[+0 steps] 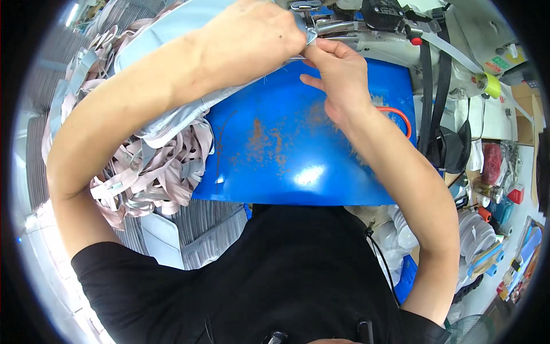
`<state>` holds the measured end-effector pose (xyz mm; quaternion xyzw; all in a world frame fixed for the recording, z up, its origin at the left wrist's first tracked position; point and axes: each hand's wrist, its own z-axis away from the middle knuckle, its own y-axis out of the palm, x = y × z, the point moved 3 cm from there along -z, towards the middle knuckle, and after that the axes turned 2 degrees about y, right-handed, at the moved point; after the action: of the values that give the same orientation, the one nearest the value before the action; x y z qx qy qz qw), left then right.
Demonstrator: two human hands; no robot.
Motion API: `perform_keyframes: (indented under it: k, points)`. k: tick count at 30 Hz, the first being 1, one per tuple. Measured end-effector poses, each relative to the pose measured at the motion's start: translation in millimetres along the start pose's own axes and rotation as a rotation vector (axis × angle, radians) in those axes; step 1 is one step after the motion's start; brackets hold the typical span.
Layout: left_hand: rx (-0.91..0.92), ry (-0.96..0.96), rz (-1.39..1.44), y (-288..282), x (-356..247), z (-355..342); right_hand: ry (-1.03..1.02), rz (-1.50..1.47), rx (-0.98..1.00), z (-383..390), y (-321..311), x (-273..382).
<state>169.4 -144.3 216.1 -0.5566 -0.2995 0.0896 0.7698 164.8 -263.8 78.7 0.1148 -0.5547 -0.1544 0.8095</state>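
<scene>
My left hand [269, 31] is curled at the top centre over light blue fabric [157, 26], its fingertips mostly hidden beside a metal sewing machine fitting [303, 7]. Just right of it my right hand [341, 74] pinches a small pale blue edge of the fabric between thumb and forefinger, the other fingers bent below. The fabric lies under my left forearm and reaches the blue, rust-marked work plate [258, 149].
A heap of pink and grey straps [154, 178] lies left, above stacked grey pieces [203, 235]. The sewing machine body [389, 51] spans the upper right, with black straps [441, 109] hanging beside it. A red loop [401, 114], white spools [478, 232] and assorted small items sit right.
</scene>
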Motion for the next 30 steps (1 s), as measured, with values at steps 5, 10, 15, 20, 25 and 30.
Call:
perform_keyframes:
  k: [5, 10, 15, 20, 25, 30]
  points:
    - [-0.108, 0.004, -0.037, 6.1, -2.8, -1.7, 0.002, -0.107, 0.027, -3.5, -3.1, 0.3]
    - [-0.171, -0.068, -0.052, 10.8, -14.2, -2.3, 0.019, -0.212, -0.013, -5.4, 1.5, -6.3]
    - [-0.181, -0.213, -0.013, 17.8, -31.0, -8.7, 0.009, -0.219, -0.004, -1.7, -1.7, -5.9]
    - [-0.283, -0.371, 0.109, 29.5, -50.0, -24.2, -0.037, -0.273, 0.034, -2.3, -6.8, -10.5]
    - [-0.530, -0.627, 0.389, 44.8, -61.5, -33.1, -0.077, -0.258, 0.122, -9.1, -19.8, -15.1]
    - [-0.700, -0.638, 0.813, 76.1, -77.8, -24.6, -0.451, 0.354, 0.092, 10.8, -45.4, -1.3]
